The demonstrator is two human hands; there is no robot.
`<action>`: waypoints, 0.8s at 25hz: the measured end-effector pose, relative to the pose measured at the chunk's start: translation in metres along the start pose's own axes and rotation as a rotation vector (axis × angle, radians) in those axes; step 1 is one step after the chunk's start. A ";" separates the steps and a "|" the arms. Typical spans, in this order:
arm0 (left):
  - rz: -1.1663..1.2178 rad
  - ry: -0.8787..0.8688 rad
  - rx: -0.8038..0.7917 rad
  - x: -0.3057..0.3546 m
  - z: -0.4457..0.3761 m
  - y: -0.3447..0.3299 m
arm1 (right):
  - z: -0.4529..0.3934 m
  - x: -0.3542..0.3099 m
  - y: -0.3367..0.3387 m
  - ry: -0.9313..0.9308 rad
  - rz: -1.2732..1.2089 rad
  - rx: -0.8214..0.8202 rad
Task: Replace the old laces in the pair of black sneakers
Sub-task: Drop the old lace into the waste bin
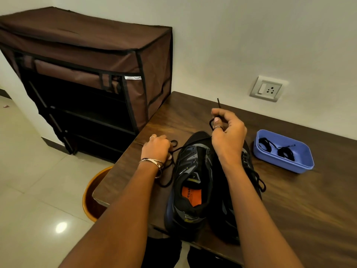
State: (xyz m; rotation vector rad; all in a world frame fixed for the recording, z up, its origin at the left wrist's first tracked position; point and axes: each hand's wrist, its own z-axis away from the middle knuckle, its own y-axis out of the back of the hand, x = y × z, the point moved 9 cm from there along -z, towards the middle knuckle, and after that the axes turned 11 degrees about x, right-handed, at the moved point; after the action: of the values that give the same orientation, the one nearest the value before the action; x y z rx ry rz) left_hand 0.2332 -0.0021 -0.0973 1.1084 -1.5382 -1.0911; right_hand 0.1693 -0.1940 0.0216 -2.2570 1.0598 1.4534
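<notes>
— So, what's on the surface [289, 209]?

— Two sneakers, side by side at the near edge. The left sneaker [190, 182] is nearly unlaced; the right sneaker [249, 171] is laced, I think, judging by the loops beside it.

— And that tub [284, 151] at the right?

— Blue, holding two coiled laces [276, 148], probably the new ones kept within reach.

— The hands?

— The left hand [156, 148] has fingers curled round one end of the lace [185, 147], low beside the toe. The right hand [228, 132] pinches the other end, raised, seemingly to draw it out of the eyelets.
</notes>
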 end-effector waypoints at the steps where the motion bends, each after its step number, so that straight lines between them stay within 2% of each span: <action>1: -0.028 -0.014 0.008 0.002 0.001 0.000 | 0.001 -0.002 -0.001 0.008 0.032 -0.009; 3: 0.008 0.017 0.075 0.000 0.001 0.012 | 0.004 -0.010 -0.001 0.031 0.063 -0.020; 4: 0.175 0.111 0.152 -0.009 -0.001 0.027 | 0.005 -0.016 -0.003 0.042 0.053 -0.044; 6: 0.716 0.321 0.279 -0.031 0.002 0.058 | 0.009 -0.023 -0.014 0.057 0.064 -0.182; 8: 1.149 0.374 0.354 -0.037 0.011 0.087 | 0.024 -0.025 -0.036 0.124 0.210 -0.415; 10: 1.417 0.329 0.314 -0.022 0.021 0.112 | 0.050 -0.028 -0.062 0.242 0.349 -0.582; 12: 1.602 0.264 0.221 0.000 0.030 0.128 | 0.077 -0.042 -0.080 0.278 0.234 -0.618; 15: 1.734 0.304 0.222 0.004 0.048 0.146 | 0.102 -0.049 -0.090 0.107 -0.111 -0.622; 18: 2.021 0.531 0.283 -0.028 0.071 0.148 | 0.132 -0.047 -0.095 -0.232 -0.304 -0.761; 20: 2.190 0.629 0.231 -0.042 0.079 0.149 | 0.148 -0.054 -0.089 -0.411 -0.392 -0.750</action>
State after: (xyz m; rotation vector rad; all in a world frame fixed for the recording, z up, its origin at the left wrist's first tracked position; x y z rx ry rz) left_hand 0.1406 0.0794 0.0249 -0.4588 -1.2875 0.8648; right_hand 0.1178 -0.0246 -0.0159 -2.2226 -0.0862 2.2199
